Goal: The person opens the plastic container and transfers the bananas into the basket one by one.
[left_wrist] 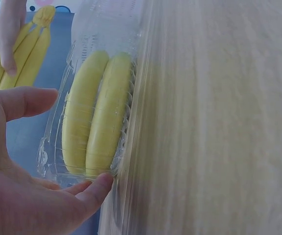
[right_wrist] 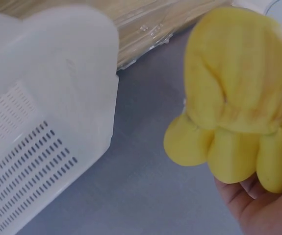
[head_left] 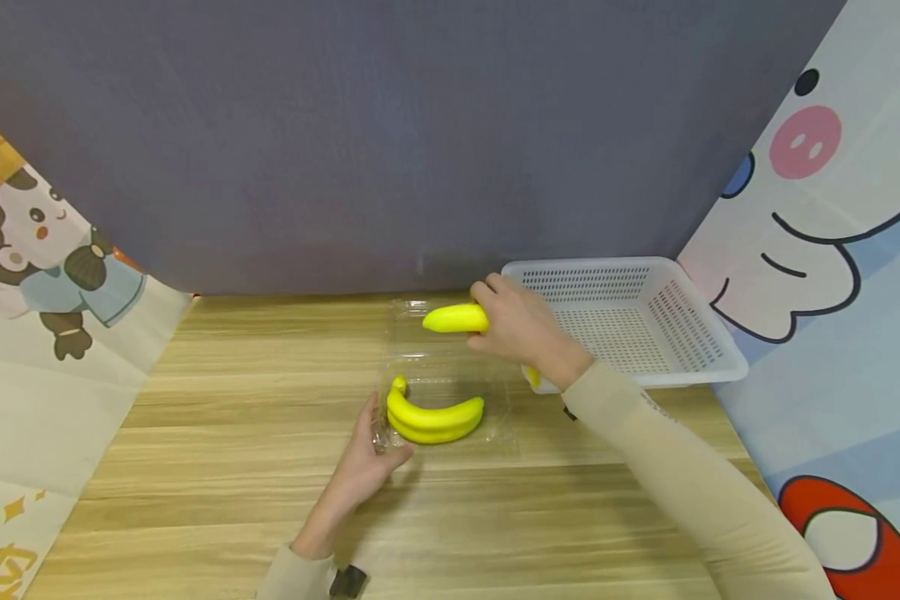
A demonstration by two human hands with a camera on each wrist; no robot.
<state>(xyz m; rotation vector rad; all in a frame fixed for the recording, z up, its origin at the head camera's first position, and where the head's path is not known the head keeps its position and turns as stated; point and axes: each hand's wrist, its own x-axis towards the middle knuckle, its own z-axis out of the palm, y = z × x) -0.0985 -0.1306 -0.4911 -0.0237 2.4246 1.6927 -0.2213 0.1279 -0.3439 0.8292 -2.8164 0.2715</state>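
Observation:
My right hand (head_left: 520, 323) grips a bunch of yellow bananas (head_left: 453, 318) above the back part of a clear plastic clamshell box (head_left: 501, 417). The thick stem end (right_wrist: 241, 68) fills much of the right wrist view, with several bananas below it. Inside the front half of the box lie two joined bananas (head_left: 435, 423), curved side toward me. At the box's left end is my left hand (head_left: 363, 467), fingertips (left_wrist: 103, 182) touching the low edge. Its thumb (left_wrist: 35, 100) stands out straight near the rim, apart from the fingers.
A white perforated basket (head_left: 708, 354) stands at the back right, partly behind my right arm. The lid half (head_left: 412, 337) of the box lies folded back toward a grey partition (head_left: 345, 167). Wood-grain tabletop (head_left: 232, 433) extends left and in front; cartoon-printed sheets (head_left: 870, 217) flank both sides.

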